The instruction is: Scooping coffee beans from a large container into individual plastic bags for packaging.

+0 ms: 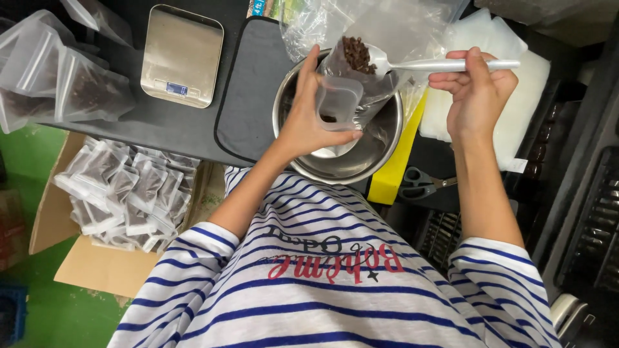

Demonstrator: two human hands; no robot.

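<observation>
**Over the steel bowl: a spoonful going into a small clear bag**

Above the metal bowl (380, 145) the left hand (308, 122) holds a small clear bag (338, 100), fingers wrapped round its lower part and the thumb at its front, so the mouth stands open and upward. The right hand (476, 90) pinches the handle of a spoon (445, 65), closed on it with thumb on top; the spoon's bowl carries a heap of dark brown bits (358, 53) and sits right at the bag's mouth.

To do this well, as I judge it, the bag stays over the bowl so that stray bits fall back in, not onto the black mat (248, 90). The mouth needs to be kept wide, and the spoon tipped slowly with its edge inside the opening. The bag looks limp, so a steady hold low down matters.

A kitchen scale (182, 55) stands to the left on the dark table. Filled bags (126, 193) lie in a cardboard box (103, 264) below it, and scissors (422, 183) rest near a yellow sheet (396, 174).
</observation>
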